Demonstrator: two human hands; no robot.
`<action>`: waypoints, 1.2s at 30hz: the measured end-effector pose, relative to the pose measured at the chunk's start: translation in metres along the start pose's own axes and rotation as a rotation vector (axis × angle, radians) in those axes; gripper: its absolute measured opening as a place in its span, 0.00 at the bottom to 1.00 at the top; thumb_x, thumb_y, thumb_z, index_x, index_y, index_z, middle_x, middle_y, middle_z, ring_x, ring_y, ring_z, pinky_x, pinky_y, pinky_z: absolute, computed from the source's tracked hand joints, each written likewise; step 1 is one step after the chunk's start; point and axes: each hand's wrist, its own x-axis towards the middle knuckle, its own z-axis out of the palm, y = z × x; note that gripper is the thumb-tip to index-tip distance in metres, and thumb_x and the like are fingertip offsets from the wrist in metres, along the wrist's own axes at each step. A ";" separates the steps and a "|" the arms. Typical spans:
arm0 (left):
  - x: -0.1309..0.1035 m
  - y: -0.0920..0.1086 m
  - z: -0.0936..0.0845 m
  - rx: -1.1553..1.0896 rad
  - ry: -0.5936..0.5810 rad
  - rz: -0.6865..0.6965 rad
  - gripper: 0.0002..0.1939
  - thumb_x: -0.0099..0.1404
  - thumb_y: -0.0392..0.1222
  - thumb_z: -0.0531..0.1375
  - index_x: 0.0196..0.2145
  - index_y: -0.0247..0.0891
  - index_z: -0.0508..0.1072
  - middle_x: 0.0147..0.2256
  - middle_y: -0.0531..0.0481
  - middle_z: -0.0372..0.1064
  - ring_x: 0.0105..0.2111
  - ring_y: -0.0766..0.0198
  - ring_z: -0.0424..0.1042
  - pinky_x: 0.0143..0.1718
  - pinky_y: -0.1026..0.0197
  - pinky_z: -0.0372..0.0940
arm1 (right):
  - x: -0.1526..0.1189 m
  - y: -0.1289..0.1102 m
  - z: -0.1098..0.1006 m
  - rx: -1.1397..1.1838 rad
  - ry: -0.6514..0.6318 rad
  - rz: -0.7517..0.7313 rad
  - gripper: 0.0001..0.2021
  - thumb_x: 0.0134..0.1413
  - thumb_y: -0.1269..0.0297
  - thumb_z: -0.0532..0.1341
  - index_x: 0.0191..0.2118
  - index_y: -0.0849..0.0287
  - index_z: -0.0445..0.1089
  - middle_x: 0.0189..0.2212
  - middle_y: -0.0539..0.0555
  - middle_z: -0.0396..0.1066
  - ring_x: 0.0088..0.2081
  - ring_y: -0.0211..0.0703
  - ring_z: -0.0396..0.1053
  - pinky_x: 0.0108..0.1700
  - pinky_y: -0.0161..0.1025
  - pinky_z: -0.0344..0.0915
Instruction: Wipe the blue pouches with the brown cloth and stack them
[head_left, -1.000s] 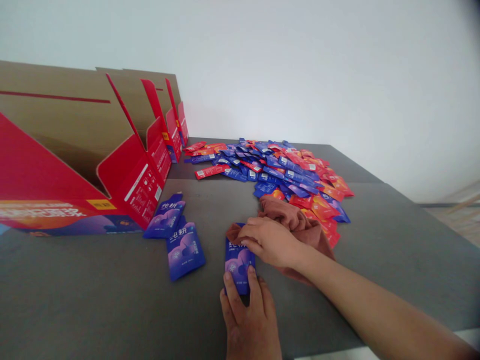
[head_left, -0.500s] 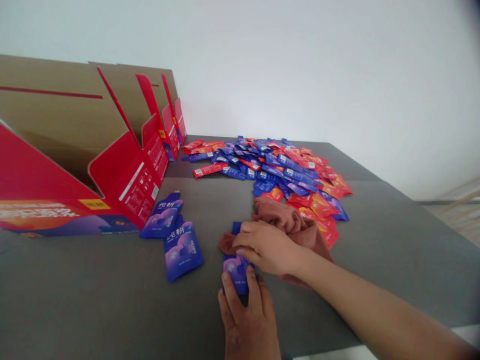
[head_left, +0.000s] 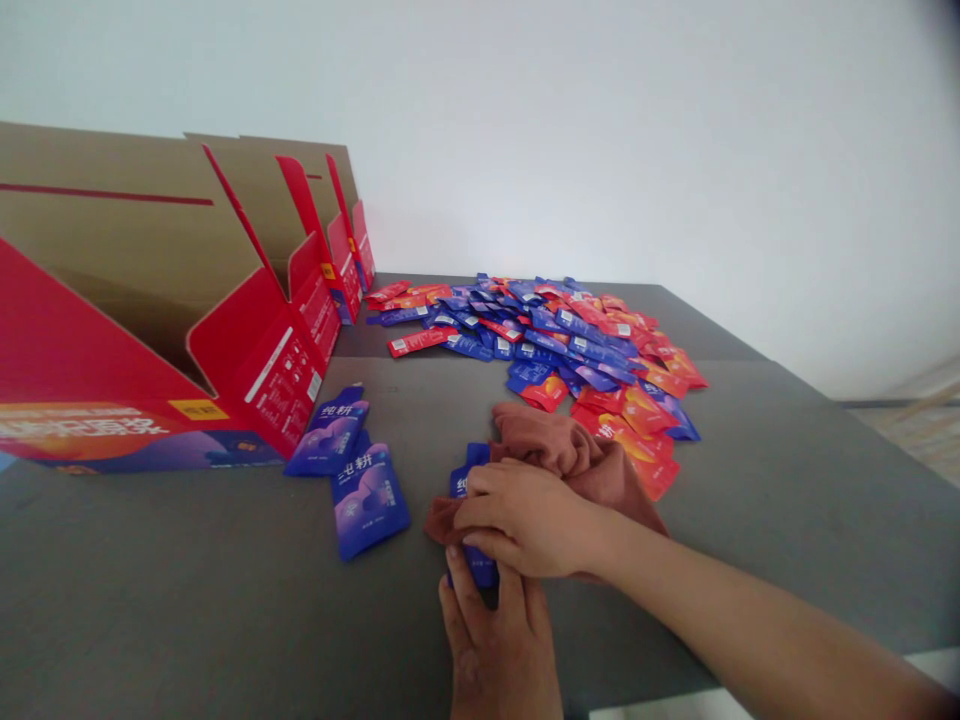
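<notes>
A blue pouch (head_left: 480, 569) lies flat on the grey table, partly covered by a reddish-brown cloth (head_left: 615, 478). My right hand (head_left: 525, 515) is closed on the cloth and presses it against the middle of the pouch. At the pouch's lower end, my left hand (head_left: 499, 640) has its fingers spread, with the fingertips on the pouch's near edge. To the left, two more blue pouches rest on the table, the upper pouch (head_left: 328, 435) overlapping the lower pouch (head_left: 371, 503).
Open red boxes (head_left: 255, 360) stand in a row at the left. A heap of blue and red pouches (head_left: 547, 330) spreads over the back of the grey table (head_left: 225, 590). Behind it rises a white wall (head_left: 600, 130).
My right hand has slid the cloth slightly toward me and left along the pouch, baring its top end and covering more of its lower part. My left hand stays nearly in place.
</notes>
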 end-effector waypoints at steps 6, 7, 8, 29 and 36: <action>0.002 -0.003 -0.003 0.014 0.008 0.027 0.25 0.54 0.23 0.55 0.47 0.41 0.74 0.55 0.47 0.62 0.55 0.27 0.54 0.47 0.35 0.67 | 0.003 0.021 0.000 -0.035 0.032 0.184 0.10 0.62 0.64 0.53 0.42 0.54 0.72 0.36 0.52 0.67 0.37 0.41 0.64 0.37 0.38 0.55; 0.002 -0.003 -0.003 0.018 0.011 0.031 0.25 0.54 0.23 0.55 0.47 0.40 0.74 0.55 0.46 0.62 0.55 0.26 0.54 0.47 0.35 0.67 | 0.003 0.026 0.001 -0.048 0.042 0.212 0.10 0.62 0.64 0.53 0.42 0.55 0.72 0.36 0.52 0.67 0.37 0.41 0.64 0.38 0.38 0.55; 0.002 -0.003 -0.003 0.023 0.014 0.033 0.25 0.54 0.22 0.55 0.47 0.40 0.74 0.55 0.46 0.61 0.55 0.26 0.54 0.47 0.35 0.67 | 0.002 0.030 0.001 -0.058 0.053 0.230 0.10 0.62 0.64 0.53 0.42 0.55 0.72 0.35 0.52 0.67 0.37 0.41 0.64 0.38 0.38 0.55; 0.003 -0.003 -0.004 0.020 0.003 0.024 0.25 0.54 0.22 0.54 0.47 0.39 0.74 0.56 0.46 0.61 0.56 0.26 0.53 0.47 0.35 0.67 | 0.005 0.035 0.001 -0.094 0.038 0.280 0.12 0.63 0.64 0.52 0.42 0.56 0.72 0.35 0.54 0.68 0.39 0.42 0.65 0.40 0.38 0.56; 0.002 -0.001 -0.006 0.007 0.009 0.004 0.25 0.55 0.23 0.54 0.48 0.40 0.73 0.55 0.48 0.62 0.55 0.29 0.55 0.48 0.36 0.67 | -0.001 0.021 0.000 -0.063 0.141 0.123 0.11 0.63 0.64 0.52 0.44 0.56 0.71 0.36 0.53 0.67 0.39 0.42 0.63 0.40 0.39 0.55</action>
